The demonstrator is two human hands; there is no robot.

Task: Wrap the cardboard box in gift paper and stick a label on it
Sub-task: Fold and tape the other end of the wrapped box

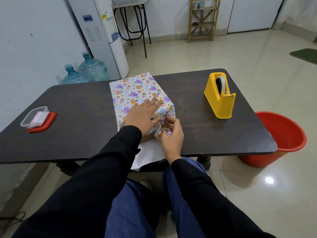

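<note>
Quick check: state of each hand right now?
Left hand: open, pressing flat on the cartoon-print gift-wrapped box.
Right hand: closed, pinching the wrap's folded flap at the near end.

two hands close together, one flat, one pinching

the left hand [144, 115] lay palm down, its fingers straight and slightly spread, pointing away and to the right, pressing on the gift paper [135, 90]. the left forearm [106, 165], in a black sleeve, reached forward from the lower left. the right hand [171, 136] sat just beside the left thumb, fingers curled, thumb and fingertips pinching a fold of the paper. the right forearm [193, 182], also sleeved in black, came up from the lower right.
</note>
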